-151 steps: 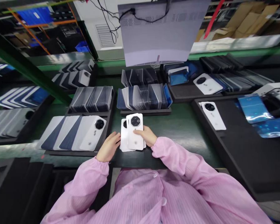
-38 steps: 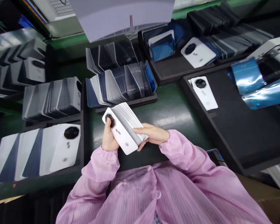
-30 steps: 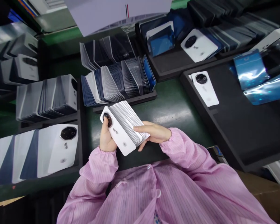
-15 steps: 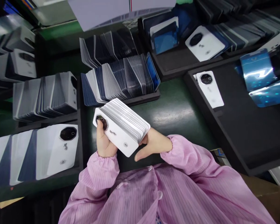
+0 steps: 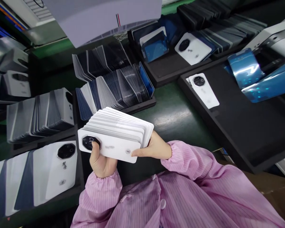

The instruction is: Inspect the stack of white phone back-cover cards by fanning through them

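Left hand [image 5: 101, 163] is clamped under the near end of a thick stack of white phone back covers [image 5: 116, 136], thumb on the camera ring; right hand [image 5: 154, 148] is closed on its far end. The stack is held above the green table [image 5: 175, 117], between black trays [image 5: 239, 126] of covers.

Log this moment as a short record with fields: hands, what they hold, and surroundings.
left hand: grips the camera end of the stack of white phone back covers, thumb on the camera ring
right hand: holds the stack's other end
stack position: lifted above the green bench
left tray: white covers lying overlapped
behind: slotted tray of upright covers
right: single white cover on black foam tray
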Available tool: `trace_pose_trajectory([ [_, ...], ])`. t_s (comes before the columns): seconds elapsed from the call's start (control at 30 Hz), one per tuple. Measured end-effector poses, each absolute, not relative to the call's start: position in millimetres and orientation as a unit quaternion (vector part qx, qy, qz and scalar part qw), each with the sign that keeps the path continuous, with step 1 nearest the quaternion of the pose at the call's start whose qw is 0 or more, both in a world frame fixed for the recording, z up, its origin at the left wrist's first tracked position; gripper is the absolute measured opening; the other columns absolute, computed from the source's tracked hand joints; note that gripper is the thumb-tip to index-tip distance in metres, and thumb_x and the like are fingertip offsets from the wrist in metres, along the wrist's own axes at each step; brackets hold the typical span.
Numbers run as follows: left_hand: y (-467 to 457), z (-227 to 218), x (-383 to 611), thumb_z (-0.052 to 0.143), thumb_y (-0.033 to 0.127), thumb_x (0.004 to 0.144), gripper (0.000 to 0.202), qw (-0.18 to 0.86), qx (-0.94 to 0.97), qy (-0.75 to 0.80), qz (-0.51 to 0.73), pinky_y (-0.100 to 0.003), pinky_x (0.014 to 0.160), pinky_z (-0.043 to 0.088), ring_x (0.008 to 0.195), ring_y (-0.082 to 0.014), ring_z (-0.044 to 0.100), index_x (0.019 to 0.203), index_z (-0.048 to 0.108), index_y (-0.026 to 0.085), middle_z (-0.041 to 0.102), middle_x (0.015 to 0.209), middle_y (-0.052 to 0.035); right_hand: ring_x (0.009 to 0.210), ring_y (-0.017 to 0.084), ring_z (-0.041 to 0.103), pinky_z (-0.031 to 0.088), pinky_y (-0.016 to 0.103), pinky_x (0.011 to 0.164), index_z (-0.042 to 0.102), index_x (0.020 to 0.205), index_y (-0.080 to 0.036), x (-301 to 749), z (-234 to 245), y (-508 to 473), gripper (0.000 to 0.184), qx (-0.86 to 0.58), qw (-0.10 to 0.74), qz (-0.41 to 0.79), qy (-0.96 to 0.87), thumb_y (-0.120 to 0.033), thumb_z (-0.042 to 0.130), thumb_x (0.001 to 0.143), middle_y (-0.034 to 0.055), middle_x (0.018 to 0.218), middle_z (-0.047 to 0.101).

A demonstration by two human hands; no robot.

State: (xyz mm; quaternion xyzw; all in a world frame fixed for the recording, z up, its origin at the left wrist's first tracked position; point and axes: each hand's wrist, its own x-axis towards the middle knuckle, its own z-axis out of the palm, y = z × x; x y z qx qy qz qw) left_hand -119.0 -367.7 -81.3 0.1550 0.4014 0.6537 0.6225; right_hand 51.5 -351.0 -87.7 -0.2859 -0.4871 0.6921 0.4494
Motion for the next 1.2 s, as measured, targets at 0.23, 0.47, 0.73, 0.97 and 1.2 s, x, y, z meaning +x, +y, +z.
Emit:
trace_pose_trajectory([
  [0.23,-368,-76,-120,0.027,0.045,0.098,0.043,0.630,0.142,0.405,0.648,-0.037,0.115,0.031,0.137,-0.0205,0.038,0.121,0.062,0.035,0.064,0.127,0.0063,0.131,0.026,0.045,0.033,0.043,0.113,0.052,0.129,-0.021,54,-83,-348,0.078,-0.259,0.445,0.716,-0.472,-0.024,0.086,0.059,0.0065,0.133,0.056],
  [0.47,-365,-83,-126,0.035,0.046,0.097,0.040,0.640,0.137,0.385,0.650,-0.037,0.116,0.027,0.137,-0.0197,0.039,0.126,0.059,0.032,0.061,0.132,0.0022,0.114,0.022,0.059,0.047,0.037,0.098,0.046,0.129,-0.019,51,-85,-352,0.079,-0.212,0.417,0.783,-0.410,-0.029,0.085,0.060,0.0076,0.120,0.062],
  [0.73,-366,-81,-125,0.039,0.048,0.094,0.036,0.639,0.159,0.393,0.642,-0.038,0.114,0.033,0.133,-0.0209,0.044,0.119,0.062,0.036,0.065,0.126,0.0041,0.099,0.017,0.063,0.051,0.032,0.088,0.049,0.121,-0.018,50,-93,-357,0.061,-0.207,0.423,0.780,-0.413,-0.029,0.079,0.069,0.0059,0.110,0.064],
  [0.97,-370,-84,-124,0.055,0.054,0.084,0.043,0.638,0.175,0.351,0.663,-0.042,0.118,0.022,0.140,-0.0242,0.033,0.123,0.060,0.035,0.061,0.132,0.0025,0.102,0.018,0.062,0.052,0.034,0.088,0.046,0.123,-0.021,51,-92,-360,0.065,-0.228,0.408,0.792,-0.391,-0.038,0.078,0.070,0.0067,0.115,0.062],
  [1.2,-373,-82,-125,0.057,0.050,0.085,0.037,0.622,0.186,0.362,0.669,-0.042,0.118,0.022,0.140,-0.0235,0.033,0.119,0.062,0.037,0.062,0.131,0.0036,0.100,0.017,0.063,0.053,0.034,0.086,0.046,0.125,-0.020,55,-93,-359,0.064,-0.214,0.390,0.801,-0.401,-0.039,0.077,0.072,0.0068,0.112,0.064],
])
